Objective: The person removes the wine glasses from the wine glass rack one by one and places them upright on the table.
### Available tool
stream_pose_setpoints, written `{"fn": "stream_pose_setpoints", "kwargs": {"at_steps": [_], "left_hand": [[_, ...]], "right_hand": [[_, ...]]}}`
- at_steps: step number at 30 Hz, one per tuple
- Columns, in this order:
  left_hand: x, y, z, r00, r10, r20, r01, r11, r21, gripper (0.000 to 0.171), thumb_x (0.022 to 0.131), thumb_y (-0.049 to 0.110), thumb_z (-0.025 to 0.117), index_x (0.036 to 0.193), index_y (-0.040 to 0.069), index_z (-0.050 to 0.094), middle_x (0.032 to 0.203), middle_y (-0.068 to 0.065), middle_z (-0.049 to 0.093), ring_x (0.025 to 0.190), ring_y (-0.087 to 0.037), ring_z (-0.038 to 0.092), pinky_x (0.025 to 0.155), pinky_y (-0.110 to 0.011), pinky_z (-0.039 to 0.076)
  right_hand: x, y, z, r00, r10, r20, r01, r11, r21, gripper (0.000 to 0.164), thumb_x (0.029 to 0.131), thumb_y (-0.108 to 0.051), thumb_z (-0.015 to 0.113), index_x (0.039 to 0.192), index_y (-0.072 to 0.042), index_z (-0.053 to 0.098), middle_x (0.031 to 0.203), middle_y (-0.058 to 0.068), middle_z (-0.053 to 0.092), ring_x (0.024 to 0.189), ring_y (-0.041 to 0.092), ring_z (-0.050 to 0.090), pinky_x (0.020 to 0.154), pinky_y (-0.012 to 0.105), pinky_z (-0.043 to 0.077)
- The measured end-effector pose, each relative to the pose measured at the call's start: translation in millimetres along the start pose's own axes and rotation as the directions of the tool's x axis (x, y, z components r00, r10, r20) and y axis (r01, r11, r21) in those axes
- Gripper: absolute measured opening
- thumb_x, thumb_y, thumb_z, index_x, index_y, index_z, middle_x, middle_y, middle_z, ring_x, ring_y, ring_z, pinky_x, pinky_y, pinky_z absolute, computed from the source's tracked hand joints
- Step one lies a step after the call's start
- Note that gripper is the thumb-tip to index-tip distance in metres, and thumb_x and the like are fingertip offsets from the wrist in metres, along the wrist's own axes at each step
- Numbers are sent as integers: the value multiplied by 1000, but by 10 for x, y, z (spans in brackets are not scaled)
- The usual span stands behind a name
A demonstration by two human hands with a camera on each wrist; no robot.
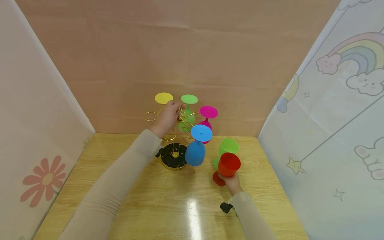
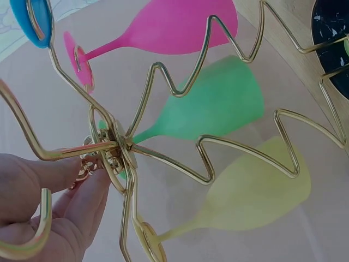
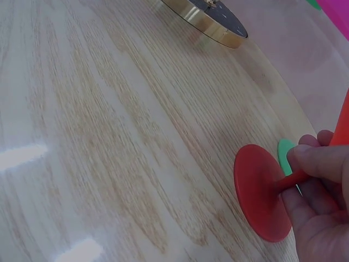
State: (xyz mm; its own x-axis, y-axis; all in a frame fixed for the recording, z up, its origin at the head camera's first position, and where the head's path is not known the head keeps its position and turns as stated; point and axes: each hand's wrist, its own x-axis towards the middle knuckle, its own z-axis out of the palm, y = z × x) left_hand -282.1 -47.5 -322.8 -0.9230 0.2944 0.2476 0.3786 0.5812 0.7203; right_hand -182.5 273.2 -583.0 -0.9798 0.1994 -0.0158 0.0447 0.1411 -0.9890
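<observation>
My left hand pinches the gold ornament at the top of a gold wire glass rack with a round black base. Hanging upside down from the rack are a yellow goblet, a green goblet, a pink goblet and a blue goblet. My right hand grips a red goblet by its stem, bowl up and tilted. Whether its foot touches the table I cannot tell. Just behind it stands a light green goblet, partly hidden.
The rack and goblets are on a wooden table. A brown-pink sheet hangs behind it, with printed white panels at the left and right. Empty wire rings stick out at the rack's left.
</observation>
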Motion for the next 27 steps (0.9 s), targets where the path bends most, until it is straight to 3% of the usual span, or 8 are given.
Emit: {"fn": "stream_pose_setpoints", "kwargs": {"at_steps": [8, 15, 22, 27], "left_hand": [[29, 14, -21, 1000, -16, 25, 16, 1000, 13, 33, 107, -1, 43, 134, 8, 58, 119, -19, 44, 89, -30, 49, 70, -35, 42], [56, -25, -46, 1000, 12, 18, -13, 998, 61, 38, 104, -9, 41, 131, 8, 61, 122, -17, 51, 97, -30, 53, 69, -34, 43], [91, -84, -56, 993, 116, 25, -118, 988, 96, 31, 101, -14, 45, 119, 2, 64, 120, -19, 56, 107, -33, 53, 85, -40, 49], [120, -121, -61, 989, 147, 33, -150, 984, 95, 26, 100, -13, 50, 114, 2, 66, 122, -18, 59, 117, -33, 52, 96, -42, 51]], "right_hand": [[27, 33, -19, 1000, -27, -7, 27, 1000, -9, 31, 85, 9, 74, 115, 6, 66, 93, -8, 72, 89, 2, 65, 87, 19, 49], [34, 40, -20, 1000, -24, -5, 24, 1000, 20, 31, 84, 11, 73, 114, 7, 66, 99, 11, 74, 89, 5, 66, 86, 19, 51], [77, 80, -49, 999, -32, 1, 32, 999, 9, 25, 84, 9, 75, 107, 0, 69, 102, 19, 73, 91, 9, 67, 86, 20, 51], [102, 69, -73, 1000, -26, -3, 26, 1000, 18, 23, 84, 8, 76, 101, -8, 71, 99, 10, 73, 92, 9, 66, 87, 22, 50]]}}
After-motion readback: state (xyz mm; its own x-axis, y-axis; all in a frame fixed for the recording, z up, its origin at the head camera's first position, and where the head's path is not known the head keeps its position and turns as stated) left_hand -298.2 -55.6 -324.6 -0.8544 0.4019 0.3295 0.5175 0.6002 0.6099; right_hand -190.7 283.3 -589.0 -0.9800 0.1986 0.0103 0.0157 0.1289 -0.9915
